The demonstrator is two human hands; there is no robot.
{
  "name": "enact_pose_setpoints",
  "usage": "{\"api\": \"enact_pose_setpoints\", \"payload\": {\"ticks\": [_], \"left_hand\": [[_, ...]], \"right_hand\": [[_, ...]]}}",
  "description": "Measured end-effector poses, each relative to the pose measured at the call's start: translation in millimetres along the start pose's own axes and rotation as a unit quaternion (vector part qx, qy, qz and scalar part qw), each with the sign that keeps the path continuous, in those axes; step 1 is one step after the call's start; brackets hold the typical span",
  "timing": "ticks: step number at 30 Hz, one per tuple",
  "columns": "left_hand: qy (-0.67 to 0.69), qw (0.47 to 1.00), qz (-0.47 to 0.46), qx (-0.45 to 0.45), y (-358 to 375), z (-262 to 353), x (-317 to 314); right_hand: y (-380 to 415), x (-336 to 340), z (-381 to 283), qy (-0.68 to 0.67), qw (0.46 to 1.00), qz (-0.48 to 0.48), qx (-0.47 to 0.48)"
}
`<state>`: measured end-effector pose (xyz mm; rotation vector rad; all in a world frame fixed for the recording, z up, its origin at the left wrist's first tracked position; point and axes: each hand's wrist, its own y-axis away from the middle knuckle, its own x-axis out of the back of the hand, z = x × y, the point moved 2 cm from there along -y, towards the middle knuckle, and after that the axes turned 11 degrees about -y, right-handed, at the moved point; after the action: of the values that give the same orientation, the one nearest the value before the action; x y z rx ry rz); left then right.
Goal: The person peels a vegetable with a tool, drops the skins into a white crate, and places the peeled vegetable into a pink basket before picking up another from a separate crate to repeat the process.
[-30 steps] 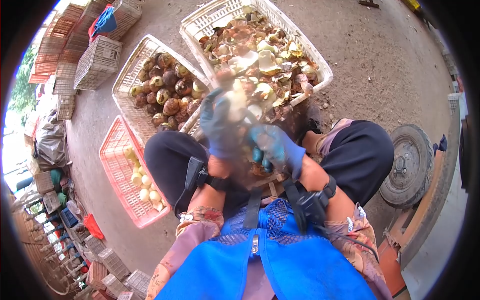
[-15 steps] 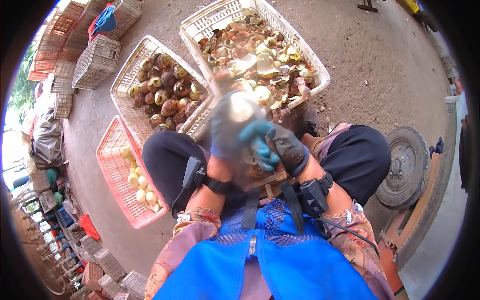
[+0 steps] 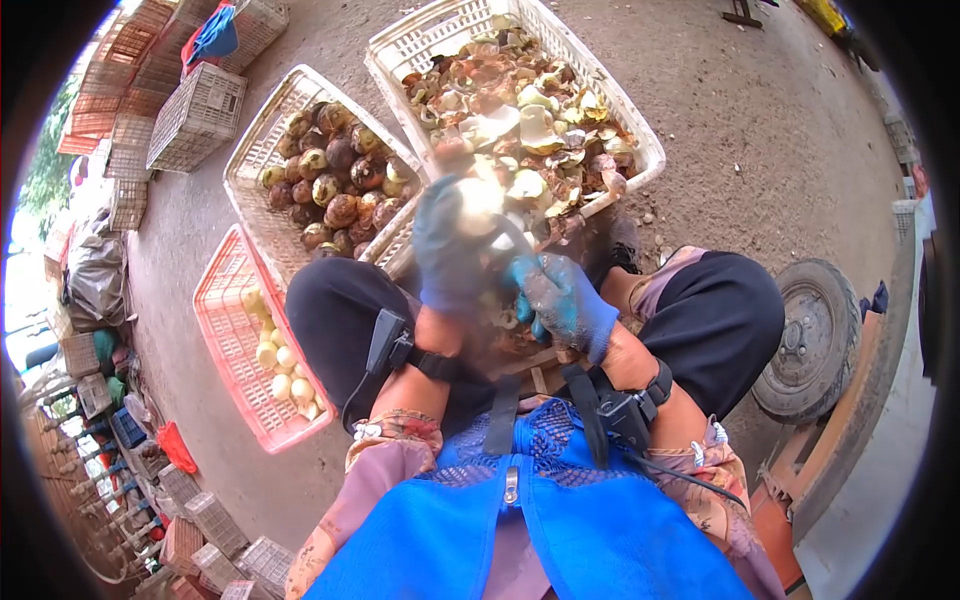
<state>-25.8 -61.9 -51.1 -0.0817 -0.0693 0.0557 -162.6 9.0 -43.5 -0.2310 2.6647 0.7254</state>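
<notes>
My left hand (image 3: 440,250), in a blue-grey glove, is closed around a pale, round, peeled vegetable (image 3: 480,200) that looks like an onion; glare and motion smear it. Close beside it on the right, my right hand (image 3: 568,305) wears a dirty blue glove and has its fingers curled. What lies within those fingers is hidden. Both hands are between my knees, just in front of a white crate of peelings (image 3: 643,172) that holds brown skins and pale layers.
A second white crate (image 3: 240,190) holds several brown-green unpeeled vegetables. Left of my knee, a pink crate (image 3: 235,375) contains pale peeled ones (image 3: 283,357). A wheel (image 3: 805,338) lies at right. Stacked crates (image 3: 197,118) stand at the far left.
My right hand has shifted slightly right and turned, showing more of the back of its glove. My left hand has moved slightly left and up, still around the pale vegetable.
</notes>
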Motion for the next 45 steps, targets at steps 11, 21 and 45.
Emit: {"api": "enact_pose_setpoints", "payload": {"ticks": [11,21,45], "left_hand": [[0.207,0.959,-0.019,0.192,5,19,-13],[-0.372,0.891,0.009,-0.26,0,11,3],[-0.089,0.99,-0.005,-0.107,0,3,1]], "right_hand": [[0,5,-15,0.043,0.993,-0.047,0.103],[1,-7,-18,0.528,0.827,0.089,0.168],[-4,7,-26,0.526,0.839,0.046,0.135]]}}
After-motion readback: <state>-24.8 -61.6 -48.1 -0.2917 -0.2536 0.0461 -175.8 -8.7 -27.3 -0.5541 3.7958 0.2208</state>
